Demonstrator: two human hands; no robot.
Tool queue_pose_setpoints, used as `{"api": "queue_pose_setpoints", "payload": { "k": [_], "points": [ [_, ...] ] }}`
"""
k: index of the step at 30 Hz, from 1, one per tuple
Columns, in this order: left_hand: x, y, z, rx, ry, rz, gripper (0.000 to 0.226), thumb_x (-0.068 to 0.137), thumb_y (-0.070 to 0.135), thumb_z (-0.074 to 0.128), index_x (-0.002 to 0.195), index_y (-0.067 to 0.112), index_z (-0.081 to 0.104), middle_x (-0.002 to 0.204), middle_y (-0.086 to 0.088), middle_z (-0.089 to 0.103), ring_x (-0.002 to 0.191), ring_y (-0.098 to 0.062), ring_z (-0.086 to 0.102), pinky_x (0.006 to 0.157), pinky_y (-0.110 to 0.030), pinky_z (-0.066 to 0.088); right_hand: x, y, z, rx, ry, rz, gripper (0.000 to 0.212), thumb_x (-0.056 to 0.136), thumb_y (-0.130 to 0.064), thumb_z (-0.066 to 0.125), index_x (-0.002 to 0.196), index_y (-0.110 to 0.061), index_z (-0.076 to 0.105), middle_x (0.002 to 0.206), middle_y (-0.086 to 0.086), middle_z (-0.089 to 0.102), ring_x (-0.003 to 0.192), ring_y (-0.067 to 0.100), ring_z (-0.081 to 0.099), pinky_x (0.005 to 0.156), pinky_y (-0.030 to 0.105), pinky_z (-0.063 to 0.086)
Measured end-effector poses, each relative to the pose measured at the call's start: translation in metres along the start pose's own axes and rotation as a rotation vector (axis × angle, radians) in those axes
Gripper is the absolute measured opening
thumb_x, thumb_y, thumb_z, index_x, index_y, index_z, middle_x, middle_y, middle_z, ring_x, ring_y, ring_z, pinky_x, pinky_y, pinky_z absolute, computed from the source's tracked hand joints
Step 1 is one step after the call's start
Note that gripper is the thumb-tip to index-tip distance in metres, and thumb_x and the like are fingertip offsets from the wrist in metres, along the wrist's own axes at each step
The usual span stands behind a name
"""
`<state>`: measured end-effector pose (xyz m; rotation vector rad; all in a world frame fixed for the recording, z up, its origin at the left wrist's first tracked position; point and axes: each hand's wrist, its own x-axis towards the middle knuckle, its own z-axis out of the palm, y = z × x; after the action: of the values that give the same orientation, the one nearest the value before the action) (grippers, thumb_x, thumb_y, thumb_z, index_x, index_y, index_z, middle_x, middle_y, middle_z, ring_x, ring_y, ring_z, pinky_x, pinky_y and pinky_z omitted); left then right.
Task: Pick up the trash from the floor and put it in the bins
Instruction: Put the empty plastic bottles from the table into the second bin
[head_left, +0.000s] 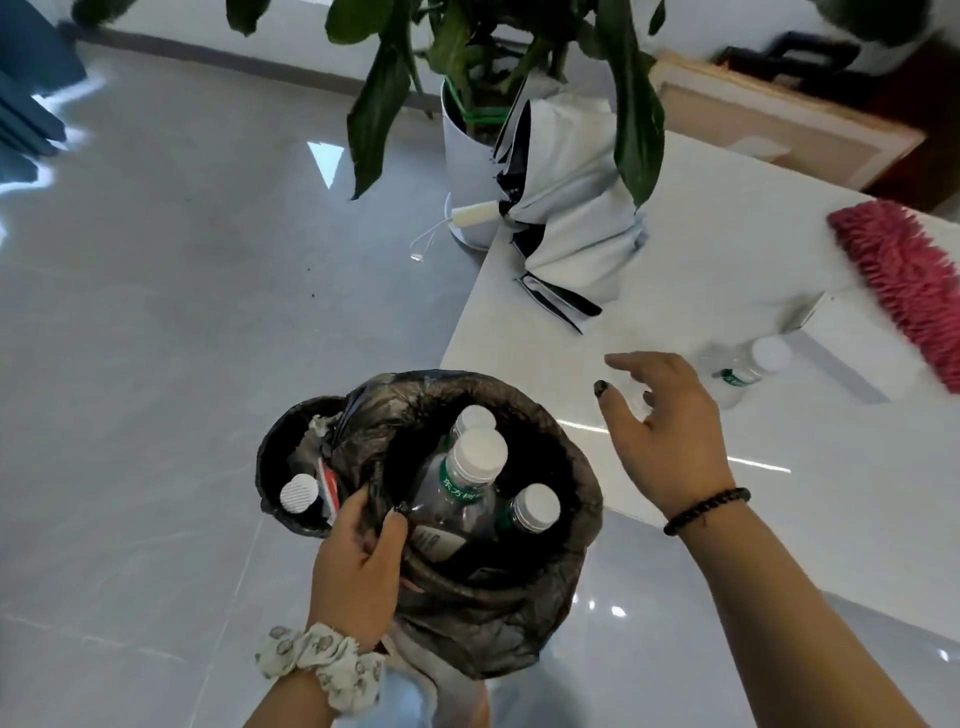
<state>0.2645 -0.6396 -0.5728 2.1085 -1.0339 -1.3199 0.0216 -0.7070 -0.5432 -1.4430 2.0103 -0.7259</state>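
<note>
My left hand (358, 561) grips the rims of two bins lined with black bags and holds them up off the floor. The bigger bin (576, 499) holds three clear plastic bottles (457, 499) with white caps. In the smaller bin (275, 452) lie a white cap, crumpled paper and a red wrapper. My right hand (665, 431) hovers open over the white table, fingers spread, empty, to the right of the bigger bin. One more clear bottle (753, 366) with a white cap lies on the table just right of that hand.
The white table (701, 270) carries a folded light-blue cloth (571, 218), a red mop head (904, 280) and a clear box. A potted plant in a white pot (457, 156) stands at the table's far corner. Grey glossy floor tiles spread to the left.
</note>
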Motion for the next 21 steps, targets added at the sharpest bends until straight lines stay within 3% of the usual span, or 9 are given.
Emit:
{"api": "queue_pose_setpoints", "payload": {
  "k": [3, 5, 7, 10, 12, 14, 17, 21],
  "points": [
    [0.002, 0.018, 0.016, 0.000, 0.022, 0.058, 0.026, 0.093, 0.019, 0.051, 0.118, 0.018, 0.059, 0.094, 0.012, 0.066, 0.086, 0.002, 0.058, 0.071, -0.017, 0.043, 0.013, 0.019, -0.024, -0.089, 0.091, -0.021, 0.028, 0.086, -0.014, 0.063, 0.115, -0.013, 0.064, 0.119, 0.005, 0.055, 0.114, 0.017, 0.048, 0.094, 0.020, 0.034],
    [0.002, 0.027, 0.026, -0.010, 0.043, 0.080, 0.023, 0.093, 0.018, 0.051, 0.114, 0.017, 0.060, 0.092, 0.010, 0.066, 0.084, 0.002, 0.057, 0.068, -0.014, 0.041, 0.020, 0.034, -0.036, -0.164, 0.195, -0.013, 0.031, 0.083, -0.013, 0.066, 0.114, -0.012, 0.065, 0.125, 0.012, 0.053, 0.122, 0.025, 0.042, 0.102, 0.031, 0.034],
    [0.000, 0.032, 0.035, -0.018, 0.068, 0.073, 0.024, 0.093, 0.019, 0.051, 0.116, 0.016, 0.059, 0.094, 0.004, 0.066, 0.084, -0.003, 0.058, 0.069, -0.019, 0.042, 0.026, 0.047, -0.041, -0.210, 0.270, -0.003, 0.037, 0.081, -0.013, 0.067, 0.117, -0.012, 0.064, 0.131, 0.017, 0.048, 0.129, 0.033, 0.035, 0.106, 0.049, 0.035],
    [-0.005, 0.035, 0.049, -0.030, 0.112, 0.039, 0.027, 0.092, 0.021, 0.052, 0.118, 0.016, 0.057, 0.091, 0.004, 0.065, 0.089, -0.017, 0.061, 0.080, -0.031, 0.044, 0.038, 0.068, -0.048, -0.284, 0.245, 0.056, 0.054, 0.081, -0.012, 0.067, 0.133, -0.012, 0.052, 0.144, 0.023, 0.033, 0.138, 0.040, 0.024, 0.112, 0.053, 0.025],
    [-0.010, 0.036, 0.055, -0.048, 0.155, 0.005, 0.023, 0.091, 0.020, 0.055, 0.114, 0.020, 0.056, 0.085, 0.005, 0.064, 0.085, -0.017, 0.059, 0.084, -0.034, 0.044, 0.046, 0.084, -0.050, -0.301, 0.168, 0.140, 0.067, 0.086, -0.017, 0.065, 0.145, -0.014, 0.034, 0.151, 0.022, 0.021, 0.142, 0.037, 0.015, 0.115, 0.048, 0.019],
    [-0.013, 0.034, 0.054, -0.099, 0.216, -0.050, 0.025, 0.088, 0.014, 0.059, 0.109, 0.026, 0.053, 0.078, 0.002, 0.062, 0.076, -0.014, 0.056, 0.082, -0.034, 0.044, 0.053, 0.098, -0.050, -0.193, 0.105, 0.212, 0.072, 0.090, -0.018, 0.061, 0.149, -0.016, 0.020, 0.152, 0.017, 0.019, 0.141, 0.033, 0.019, 0.114, 0.039, 0.023],
    [-0.015, 0.022, 0.049, -0.175, 0.267, -0.147, 0.031, 0.080, 0.010, 0.064, 0.107, 0.023, 0.056, 0.071, -0.008, 0.060, 0.067, -0.021, 0.054, 0.077, -0.040, 0.048, 0.055, 0.109, -0.055, -0.065, 0.098, 0.232, 0.058, 0.093, -0.013, 0.055, 0.146, -0.018, 0.030, 0.140, 0.010, 0.036, 0.121, 0.025, 0.044, 0.088, 0.015, 0.031],
    [-0.016, 0.009, 0.043, -0.325, 0.314, -0.237, 0.034, 0.077, 0.003, 0.062, 0.109, 0.015, 0.060, 0.067, -0.018, 0.061, 0.067, -0.026, 0.055, 0.078, -0.044, 0.050, 0.049, 0.094, -0.071, -0.012, 0.238, 0.084, 0.047, 0.091, -0.018, 0.060, 0.136, -0.015, 0.045, 0.122, 0.007, 0.047, 0.096, 0.006, 0.043, 0.076, -0.002, 0.028]
  ]
}}
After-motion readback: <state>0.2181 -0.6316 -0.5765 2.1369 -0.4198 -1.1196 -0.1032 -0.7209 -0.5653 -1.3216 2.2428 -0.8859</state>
